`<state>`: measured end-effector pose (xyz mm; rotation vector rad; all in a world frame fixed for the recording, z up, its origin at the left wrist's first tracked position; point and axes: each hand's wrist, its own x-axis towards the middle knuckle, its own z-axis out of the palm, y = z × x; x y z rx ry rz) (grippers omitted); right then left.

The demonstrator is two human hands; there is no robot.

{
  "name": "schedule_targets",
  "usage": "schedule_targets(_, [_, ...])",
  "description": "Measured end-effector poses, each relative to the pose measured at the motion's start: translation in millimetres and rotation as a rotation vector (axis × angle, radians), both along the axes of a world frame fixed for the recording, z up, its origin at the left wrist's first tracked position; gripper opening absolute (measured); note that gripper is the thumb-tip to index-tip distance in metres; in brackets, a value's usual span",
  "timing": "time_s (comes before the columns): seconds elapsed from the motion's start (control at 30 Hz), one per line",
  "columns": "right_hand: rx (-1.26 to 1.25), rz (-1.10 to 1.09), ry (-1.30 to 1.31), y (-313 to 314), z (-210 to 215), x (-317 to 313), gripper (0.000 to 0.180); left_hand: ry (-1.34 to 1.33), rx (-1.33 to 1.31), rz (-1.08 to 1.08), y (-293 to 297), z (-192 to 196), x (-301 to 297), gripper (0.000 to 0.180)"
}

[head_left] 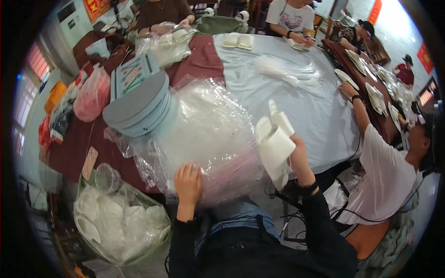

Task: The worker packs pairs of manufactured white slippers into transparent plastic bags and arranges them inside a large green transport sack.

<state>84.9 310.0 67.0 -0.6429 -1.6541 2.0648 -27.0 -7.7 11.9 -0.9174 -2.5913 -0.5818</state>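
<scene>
At a cloth-covered table, we grip a pair of white slippers (276,147) in our right hand (299,155), thumb and fingers clamped on them, though the fingertips are partly hidden from us. The slippers are held up just off the right edge of a broad pile of clear bags (208,125), their toes to different sides. Our left hand (188,185) lies palm down on the near edge of that pile, its fingers stretched out and nearly together, holding nothing that we can make out. Beyond the bags, to our left, a stack of grey half-round boards (139,104) sits beside a green tray (117,88); a pink bag (92,95) and a phone (89,162) are farther left. Below the phone, a sack (143,191) bulges with white slippers, some in clear wrap. A blue cloth (320,120) covers the right of the table, bearing a heap of clear strips (289,72) and, near the far edge, another white pair (238,41). Around us (the table is a busy one), a co-worker (384,171) at right reaches for a slipper (346,78), while a person (292,21) opposite, in a printed white shirt, handles another.
</scene>
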Motion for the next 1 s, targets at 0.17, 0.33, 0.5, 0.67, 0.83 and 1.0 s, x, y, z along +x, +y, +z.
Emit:
schedule_targets(0.17, [-0.010, 0.464, -0.134, -62.0, 15.1, 45.9, 0.026, -0.212, 0.143, 0.116, 12.5, 12.9, -9.8, 0.015])
schedule_targets(0.33, [0.204, 0.831, -0.042, -90.0, 26.0, 53.0, 0.036, -0.173, 0.314, 0.115, 23.6, 25.7, -15.1, 0.015])
schedule_targets(0.5, [0.336, 0.803, -0.082, -101.1, 34.6, 41.9, 0.037, -0.159, 0.368, 0.107, 27.0, 35.0, -11.5, 0.016])
schedule_targets(0.67, [0.540, 0.614, -0.028, -100.4, 27.3, 29.2, 0.038, -0.075, 0.486, -0.017, 29.8, 44.1, -1.1, 0.021])
schedule_targets(0.83, [0.647, 0.519, -0.034, -100.1, 22.2, 29.1, 0.036, -0.227, 0.352, 0.058, 22.1, 46.0, 4.3, 0.023])
schedule_targets(1.0, [0.590, 0.520, -0.057, -102.0, 23.6, 27.2, 0.036, -0.505, 0.623, 0.160, 19.7, 39.7, -5.9, 0.026])
